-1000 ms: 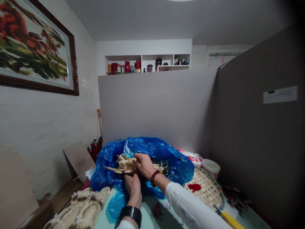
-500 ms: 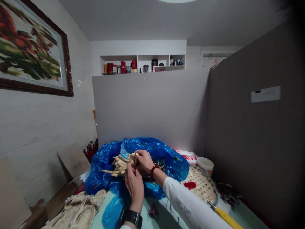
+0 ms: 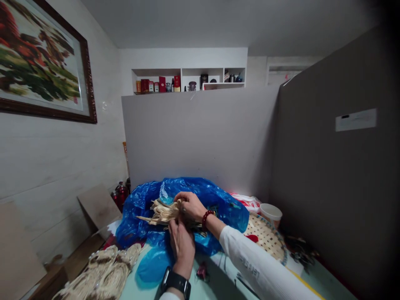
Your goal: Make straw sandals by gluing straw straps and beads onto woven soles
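A bundle of pale dried corn husks [image 3: 162,211] lies in the opened blue plastic bag [image 3: 140,231], with its loose ends fanned to the left. From above, my right hand [image 3: 193,206] grips the bundle with bent fingers. My left hand [image 3: 181,243] is closed on its near, lower side, close under the right. The fingers partly hide the gripped part of the husks. Darker strips show in the bag behind my right wrist.
Coiled husk braids [image 3: 106,268] lie at the front left. To the right are a woven bamboo tray [image 3: 265,238] with a red item [image 3: 251,238], and a white tub [image 3: 271,212]. A small dark-pink item [image 3: 202,271] lies on the pale green table. A grey partition [image 3: 200,133] stands behind.
Both hands have shifted slightly right in view, still on the husks. My right hand has turned and its fingers have curled over the bundle. The view has shifted a little.
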Demonstrator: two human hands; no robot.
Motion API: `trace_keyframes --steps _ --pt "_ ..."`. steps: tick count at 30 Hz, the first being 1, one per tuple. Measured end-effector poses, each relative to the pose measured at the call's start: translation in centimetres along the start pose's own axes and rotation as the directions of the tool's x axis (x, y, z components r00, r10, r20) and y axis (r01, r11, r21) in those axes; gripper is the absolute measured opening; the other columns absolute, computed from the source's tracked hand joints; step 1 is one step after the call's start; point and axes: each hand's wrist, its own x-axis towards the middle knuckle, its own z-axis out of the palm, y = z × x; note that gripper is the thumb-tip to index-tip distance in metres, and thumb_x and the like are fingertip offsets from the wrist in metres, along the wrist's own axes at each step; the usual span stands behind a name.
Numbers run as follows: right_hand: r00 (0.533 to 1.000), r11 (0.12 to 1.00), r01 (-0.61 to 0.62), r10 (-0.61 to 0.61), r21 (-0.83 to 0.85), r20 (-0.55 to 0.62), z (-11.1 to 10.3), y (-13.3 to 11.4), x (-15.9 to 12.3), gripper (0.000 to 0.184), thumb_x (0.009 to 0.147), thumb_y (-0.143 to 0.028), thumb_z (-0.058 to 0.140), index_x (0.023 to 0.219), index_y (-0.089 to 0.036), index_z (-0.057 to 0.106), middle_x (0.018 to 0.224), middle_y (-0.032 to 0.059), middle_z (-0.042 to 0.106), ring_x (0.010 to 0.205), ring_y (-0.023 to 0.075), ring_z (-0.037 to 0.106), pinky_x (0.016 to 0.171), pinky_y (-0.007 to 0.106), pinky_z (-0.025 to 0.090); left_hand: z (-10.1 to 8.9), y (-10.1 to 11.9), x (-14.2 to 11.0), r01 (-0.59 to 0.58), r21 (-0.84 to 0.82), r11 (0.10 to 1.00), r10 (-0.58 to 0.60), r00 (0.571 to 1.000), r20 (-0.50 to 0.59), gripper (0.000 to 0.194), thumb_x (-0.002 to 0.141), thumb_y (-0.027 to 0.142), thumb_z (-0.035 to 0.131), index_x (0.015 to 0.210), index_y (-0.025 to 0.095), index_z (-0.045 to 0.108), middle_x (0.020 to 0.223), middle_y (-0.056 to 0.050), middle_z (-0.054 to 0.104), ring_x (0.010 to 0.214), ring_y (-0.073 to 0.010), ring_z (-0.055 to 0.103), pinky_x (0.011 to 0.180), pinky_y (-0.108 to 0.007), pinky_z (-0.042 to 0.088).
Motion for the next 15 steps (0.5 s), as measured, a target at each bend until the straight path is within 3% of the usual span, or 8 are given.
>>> trace_keyframes --steps 6,15 --pt "0.988 0.99 0.086 -0.07 -0.112 0.141 -1.2 -0.2 0.7 0.023 0.095 -0.031 0.062 0.11 -0.015 0.064 0.111 0.0062 0.067 0.093 0.0198 0.067 0.08 0.038 0.057 -0.4 0.2 -0.3 0.032 0.032 0.999 -0.034 0.999 0.037 0.033 0.091 0.031 0.062 0.121 0.019 0.06 0.118 -0.008 0.065 0.098 -0.0226 0.066 0.083 -0.044 0.057" --pt "0.996 0.928 0.042 -0.009 -0.37 0.092 -1.1 -2.1 0.9 0.024 0.097 -0.031 0.06 0.116 -0.016 0.062 0.116 0.0077 0.065 0.099 0.021 0.065 0.085 0.041 0.056 0.0 0.6 -0.2 0.084 -0.039 0.996 -0.081 0.995 0.057 0.033 0.091 0.032 0.062 0.121 0.019 0.06 0.121 -0.009 0.064 0.101 -0.0235 0.066 0.084 -0.046 0.056"
